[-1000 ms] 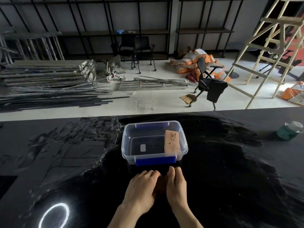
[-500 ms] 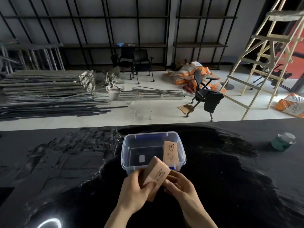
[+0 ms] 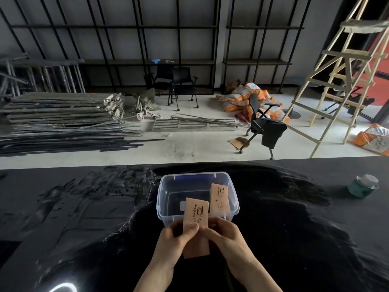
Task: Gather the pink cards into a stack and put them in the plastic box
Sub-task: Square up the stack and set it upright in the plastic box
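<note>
Your left hand [image 3: 168, 239] and right hand [image 3: 227, 237] pinch the card stack [image 3: 195, 226] squared, just before the box [image 3: 168, 182], which already holds cards [image 3: 219, 199].

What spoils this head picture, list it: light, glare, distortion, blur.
Head view: daylight falls on the far floor while the black table is dim; a bright arc of glare shows at the bottom left of the table; the wide-angle lens bends the ladder and shelf uprights; the stack of pink cards held by the left hand and right hand is sharp enough to read COFFEE.
</note>
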